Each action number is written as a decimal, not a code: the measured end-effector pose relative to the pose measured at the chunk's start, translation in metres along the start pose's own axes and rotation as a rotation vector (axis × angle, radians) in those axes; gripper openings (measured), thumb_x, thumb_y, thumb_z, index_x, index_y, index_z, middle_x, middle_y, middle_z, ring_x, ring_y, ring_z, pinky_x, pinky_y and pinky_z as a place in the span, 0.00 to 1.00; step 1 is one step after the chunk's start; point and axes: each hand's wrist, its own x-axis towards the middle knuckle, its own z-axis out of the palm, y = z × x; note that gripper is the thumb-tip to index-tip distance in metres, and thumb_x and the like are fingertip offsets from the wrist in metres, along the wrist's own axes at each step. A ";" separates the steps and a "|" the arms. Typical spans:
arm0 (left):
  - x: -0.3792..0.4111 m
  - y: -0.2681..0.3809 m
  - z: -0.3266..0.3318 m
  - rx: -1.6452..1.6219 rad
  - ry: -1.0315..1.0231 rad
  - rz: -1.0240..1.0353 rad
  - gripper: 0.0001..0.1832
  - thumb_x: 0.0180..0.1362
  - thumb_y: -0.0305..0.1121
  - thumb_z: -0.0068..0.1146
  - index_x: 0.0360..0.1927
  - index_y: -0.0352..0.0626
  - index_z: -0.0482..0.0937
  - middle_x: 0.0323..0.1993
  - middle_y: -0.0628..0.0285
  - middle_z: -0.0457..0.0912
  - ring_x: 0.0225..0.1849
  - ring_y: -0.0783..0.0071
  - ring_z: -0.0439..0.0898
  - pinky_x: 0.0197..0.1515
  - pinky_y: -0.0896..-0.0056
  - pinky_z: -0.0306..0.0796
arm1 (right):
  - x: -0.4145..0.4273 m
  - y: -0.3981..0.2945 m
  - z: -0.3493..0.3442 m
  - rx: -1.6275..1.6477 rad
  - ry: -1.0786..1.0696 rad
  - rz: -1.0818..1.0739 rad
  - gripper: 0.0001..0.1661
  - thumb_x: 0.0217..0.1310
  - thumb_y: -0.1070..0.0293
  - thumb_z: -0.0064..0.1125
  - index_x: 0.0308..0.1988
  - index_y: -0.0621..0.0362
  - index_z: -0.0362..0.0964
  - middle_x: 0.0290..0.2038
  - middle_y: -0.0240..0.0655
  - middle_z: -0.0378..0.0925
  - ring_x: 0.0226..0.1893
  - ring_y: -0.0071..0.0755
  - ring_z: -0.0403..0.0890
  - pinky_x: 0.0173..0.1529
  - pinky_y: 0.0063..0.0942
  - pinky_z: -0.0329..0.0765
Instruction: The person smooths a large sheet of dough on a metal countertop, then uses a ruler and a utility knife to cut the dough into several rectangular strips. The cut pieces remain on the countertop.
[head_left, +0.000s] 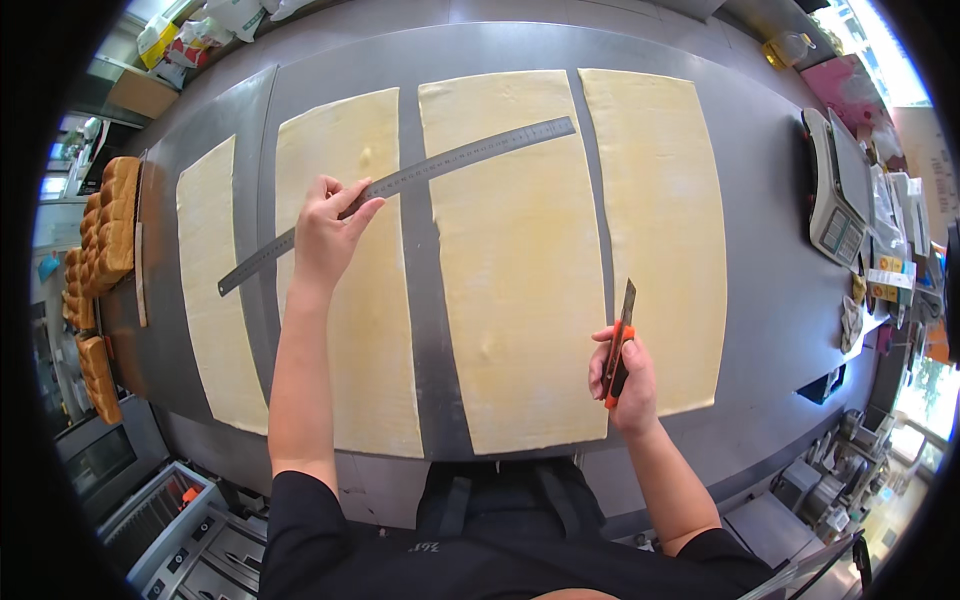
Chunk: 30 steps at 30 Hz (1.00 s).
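Observation:
Across the metal worktop (431, 315) lie a narrow dough sheet (214, 285) at the far left, a second dough sheet (367, 322), a wide third dough sheet (517, 300) and a fourth dough sheet (667, 187) at the right. My left hand (330, 225) pinches a long steel ruler (465, 155) near its middle. The ruler slants over the three left sheets; whether it touches them I cannot tell. My right hand (630, 375) grips an orange and black snap-off utility knife (619, 360), blade out and pointing away from me, above the gap between the two right sheets.
Baked bread loaves (109, 225) stand along the left end of the worktop. A digital scale (836, 195) sits at the right end, with packages (892, 277) and a crumpled cloth (851, 322) nearby. Behind the far edge, an oil bottle (786, 50) stands at right and plastic bags (195, 41) at left.

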 end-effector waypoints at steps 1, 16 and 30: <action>0.009 -0.003 0.004 0.029 -0.007 0.002 0.20 0.66 0.39 0.80 0.57 0.42 0.94 0.40 0.62 0.77 0.35 0.69 0.85 0.39 0.66 0.78 | 0.010 -0.003 -0.002 0.010 -0.008 0.001 0.30 0.86 0.42 0.45 0.59 0.60 0.73 0.30 0.36 0.77 0.23 0.26 0.74 0.28 0.25 0.73; 0.093 -0.028 0.022 0.059 -0.136 0.052 0.21 0.66 0.34 0.79 0.61 0.40 0.92 0.40 0.62 0.72 0.39 0.70 0.76 0.42 0.68 0.74 | 0.075 -0.028 -0.001 0.061 -0.044 0.049 0.25 0.88 0.51 0.43 0.59 0.61 0.74 0.31 0.35 0.79 0.26 0.21 0.75 0.31 0.21 0.74; 0.128 -0.033 0.020 0.067 -0.188 0.134 0.25 0.64 0.36 0.79 0.64 0.41 0.91 0.39 0.62 0.69 0.40 0.67 0.74 0.44 0.65 0.73 | 0.120 -0.048 0.032 0.000 0.028 0.073 0.29 0.87 0.47 0.43 0.62 0.62 0.73 0.32 0.34 0.79 0.25 0.22 0.76 0.31 0.23 0.75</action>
